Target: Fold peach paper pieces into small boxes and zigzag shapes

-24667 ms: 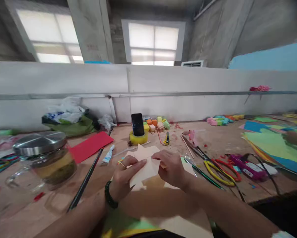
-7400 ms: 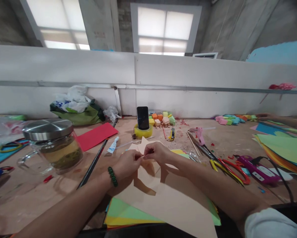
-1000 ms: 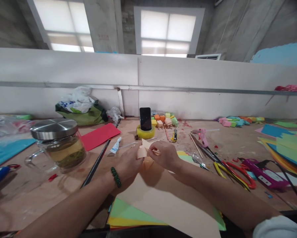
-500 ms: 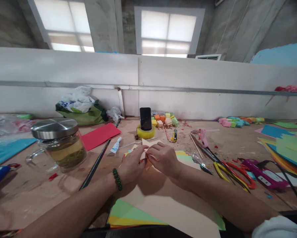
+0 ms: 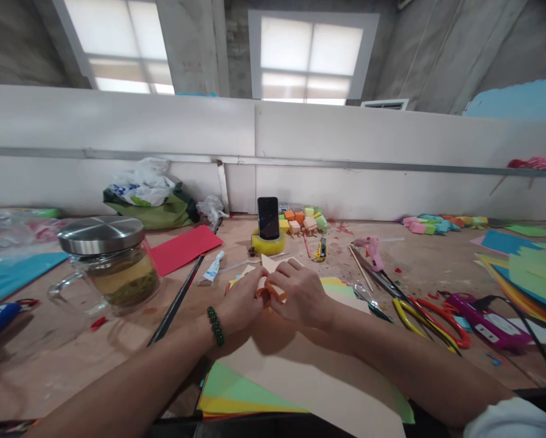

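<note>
A small piece of peach-orange paper [image 5: 276, 292], bent into a curved or folded shape, is pinched between my two hands. My left hand [image 5: 245, 299], with a green bead bracelet at the wrist, has its fingers closed at the paper's left side. From the right, my right hand [image 5: 300, 293] closes on the same piece, its knuckles facing up. The fingertips hide part of the fold. Beneath both hands lies a large peach sheet [image 5: 313, 371] on a stack of coloured paper [image 5: 240, 392], with green and yellow edges showing.
A phone [image 5: 268, 218] leans upright on a yellow tape roll [image 5: 268, 243]. Folded paper blocks [image 5: 307, 220] sit behind. On the left are a glass tea mug [image 5: 122, 280] and red paper [image 5: 184, 249]. On the right lie scissors [image 5: 441, 322], a pink glue gun [image 5: 373, 252] and a purple tool [image 5: 487, 322].
The small paper has been turned and bent in my fingers, so its curved orange side now shows. My hands have shifted only slightly.
</note>
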`<state>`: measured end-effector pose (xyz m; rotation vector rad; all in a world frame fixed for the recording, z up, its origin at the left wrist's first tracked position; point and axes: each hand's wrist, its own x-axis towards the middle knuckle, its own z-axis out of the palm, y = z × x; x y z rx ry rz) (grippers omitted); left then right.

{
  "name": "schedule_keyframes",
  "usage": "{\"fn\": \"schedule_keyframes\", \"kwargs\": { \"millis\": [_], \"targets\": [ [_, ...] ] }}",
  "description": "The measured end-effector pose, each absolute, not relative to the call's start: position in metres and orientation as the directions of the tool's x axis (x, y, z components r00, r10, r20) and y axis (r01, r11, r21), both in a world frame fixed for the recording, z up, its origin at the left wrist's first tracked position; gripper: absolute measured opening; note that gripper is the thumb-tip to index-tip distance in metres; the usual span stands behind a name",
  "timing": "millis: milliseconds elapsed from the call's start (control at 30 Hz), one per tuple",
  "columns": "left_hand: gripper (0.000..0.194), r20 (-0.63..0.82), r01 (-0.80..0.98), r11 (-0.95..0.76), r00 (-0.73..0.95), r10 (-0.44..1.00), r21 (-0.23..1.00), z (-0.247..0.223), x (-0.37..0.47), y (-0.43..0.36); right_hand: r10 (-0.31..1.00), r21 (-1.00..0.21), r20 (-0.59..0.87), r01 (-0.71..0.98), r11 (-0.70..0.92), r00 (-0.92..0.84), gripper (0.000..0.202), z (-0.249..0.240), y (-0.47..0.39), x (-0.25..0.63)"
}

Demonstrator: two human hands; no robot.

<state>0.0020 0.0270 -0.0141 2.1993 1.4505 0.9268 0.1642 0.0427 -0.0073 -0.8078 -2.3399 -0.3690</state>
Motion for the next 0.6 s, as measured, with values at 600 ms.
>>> {"fn": "schedule_keyframes", "kwargs": {
  "millis": [600],
  "targets": [
    [0.032,0.382,0.759,-0.454,0.289,0.878,0.467,-0.0096,0.0024,0.0226,0.383,0.189,0.639,0.619,0.763,-0.667,0.027,-0.0069,0.044,0.1664]
  ]
}}
